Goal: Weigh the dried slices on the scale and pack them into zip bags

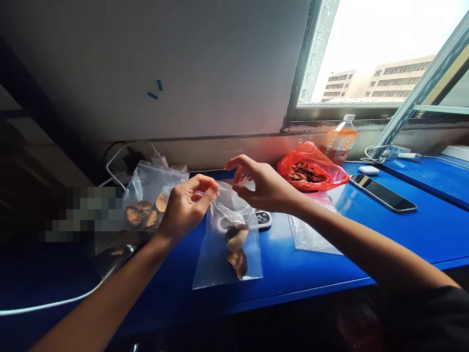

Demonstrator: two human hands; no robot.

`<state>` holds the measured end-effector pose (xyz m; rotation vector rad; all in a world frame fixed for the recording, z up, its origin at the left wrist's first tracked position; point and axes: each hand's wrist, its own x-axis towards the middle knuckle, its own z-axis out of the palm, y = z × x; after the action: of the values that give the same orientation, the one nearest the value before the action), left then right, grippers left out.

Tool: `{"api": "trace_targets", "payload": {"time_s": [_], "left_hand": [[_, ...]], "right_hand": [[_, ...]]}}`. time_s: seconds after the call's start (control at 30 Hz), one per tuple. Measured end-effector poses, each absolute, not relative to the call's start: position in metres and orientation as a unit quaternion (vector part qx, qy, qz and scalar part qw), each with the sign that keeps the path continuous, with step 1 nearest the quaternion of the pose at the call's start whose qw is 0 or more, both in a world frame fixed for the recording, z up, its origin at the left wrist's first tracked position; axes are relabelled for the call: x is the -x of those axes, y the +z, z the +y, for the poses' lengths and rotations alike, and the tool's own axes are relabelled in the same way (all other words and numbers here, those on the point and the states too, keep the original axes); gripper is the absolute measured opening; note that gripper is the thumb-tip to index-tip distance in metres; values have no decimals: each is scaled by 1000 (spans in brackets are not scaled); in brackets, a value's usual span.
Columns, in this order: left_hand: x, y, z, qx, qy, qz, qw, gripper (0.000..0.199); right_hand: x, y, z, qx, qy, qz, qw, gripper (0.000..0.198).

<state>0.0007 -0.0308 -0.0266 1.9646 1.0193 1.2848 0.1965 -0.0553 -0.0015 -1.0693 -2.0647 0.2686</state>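
My left hand (188, 203) pinches the top edge of a clear plastic bag (205, 264) between thumb and fingertips. A few brown dried slices (237, 256) lie inside this bag. Just right of its mouth is my right hand (256, 181), its fingers curved and apart with nothing visible between them. Partly covered by the bag, a white device with a dark display (263, 220) lies on the blue tabletop (282, 274). Beyond my right wrist, an open red plastic bag (284, 164) holds many dark dried pieces (308, 177).
Left of my left hand stands another clear bag (146, 181) with dried slices. Flat clear bags (311, 237) lie under my right forearm. At right are a phone (384, 193), a white earphone case (368, 170) and an orange drink bottle (340, 139). A white cable (47, 305) crosses the left side.
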Motion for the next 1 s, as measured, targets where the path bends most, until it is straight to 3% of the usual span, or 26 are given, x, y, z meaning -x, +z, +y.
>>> {"api": "trace_targets", "payload": {"time_s": [0.13, 0.4, 0.6, 0.77, 1.0], "left_hand": [[-3, -31, -35, -752, 475, 371, 267, 19], [1, -26, -37, -717, 491, 369, 329, 24], [2, -26, -36, -690, 511, 363, 363, 16], [2, -21, -40, -691, 546, 343, 326, 6], [11, -5, -42, -658, 629, 299, 288, 4]], "right_hand": [[-184, 9, -52, 400, 95, -850, 329, 36], [-177, 18, -49, 402, 134, -846, 324, 37], [-169, 19, -45, 383, 120, -862, 311, 37], [-160, 11, -49, 407, 112, -841, 339, 40], [-166, 14, -55, 391, 135, -819, 397, 25]]}}
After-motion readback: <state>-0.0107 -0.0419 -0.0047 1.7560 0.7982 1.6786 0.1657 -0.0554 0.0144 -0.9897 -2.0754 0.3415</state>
